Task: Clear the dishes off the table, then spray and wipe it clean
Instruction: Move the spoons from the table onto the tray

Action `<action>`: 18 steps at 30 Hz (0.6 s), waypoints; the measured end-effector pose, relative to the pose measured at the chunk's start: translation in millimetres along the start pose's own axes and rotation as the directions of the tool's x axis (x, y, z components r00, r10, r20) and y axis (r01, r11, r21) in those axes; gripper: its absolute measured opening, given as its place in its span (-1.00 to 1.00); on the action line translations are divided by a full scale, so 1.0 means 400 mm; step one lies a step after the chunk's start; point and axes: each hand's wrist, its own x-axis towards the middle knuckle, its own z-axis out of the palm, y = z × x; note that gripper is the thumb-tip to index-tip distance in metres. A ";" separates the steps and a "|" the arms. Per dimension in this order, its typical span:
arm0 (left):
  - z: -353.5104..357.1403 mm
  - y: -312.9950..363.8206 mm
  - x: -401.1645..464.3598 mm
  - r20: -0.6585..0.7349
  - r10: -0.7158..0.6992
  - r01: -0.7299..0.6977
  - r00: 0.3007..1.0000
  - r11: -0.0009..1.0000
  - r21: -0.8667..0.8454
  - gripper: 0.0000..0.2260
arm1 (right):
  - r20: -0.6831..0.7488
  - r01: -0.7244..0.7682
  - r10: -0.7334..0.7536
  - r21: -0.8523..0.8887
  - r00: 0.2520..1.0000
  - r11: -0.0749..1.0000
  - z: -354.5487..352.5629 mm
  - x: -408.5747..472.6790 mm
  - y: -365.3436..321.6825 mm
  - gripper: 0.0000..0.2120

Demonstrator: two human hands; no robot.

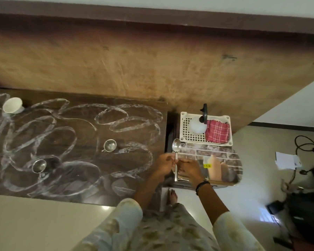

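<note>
The dark counter (83,142), scrawled with white loops, carries a paper cup (12,105) and two steel cups (109,145) (39,165). Beside it, over a printed tray (223,156), left hand (164,164) and right hand (189,169) pinch a spoon (176,154) upright between their fingers.

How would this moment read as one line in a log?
stage: clearing dishes | hands: both holding spoon over tray | table: paper cup, two steel cups remain
</note>
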 end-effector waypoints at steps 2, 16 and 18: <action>0.070 -0.036 0.012 0.040 -0.002 0.001 0.999 0.999 0.033 -0.81 | -0.044 -0.038 0.037 -0.022 0.998 0.999 -0.060 0.041 0.022 -0.84; 0.208 -0.146 0.150 0.086 -0.083 0.077 0.993 0.995 0.067 -0.64 | 0.006 -0.256 0.260 -0.137 0.966 0.957 -0.147 0.366 0.176 -0.80; 0.209 -0.158 0.175 0.094 -0.125 0.118 0.988 0.990 0.082 -0.66 | -0.005 -0.279 0.280 -0.088 0.960 0.956 -0.141 0.379 0.176 -0.82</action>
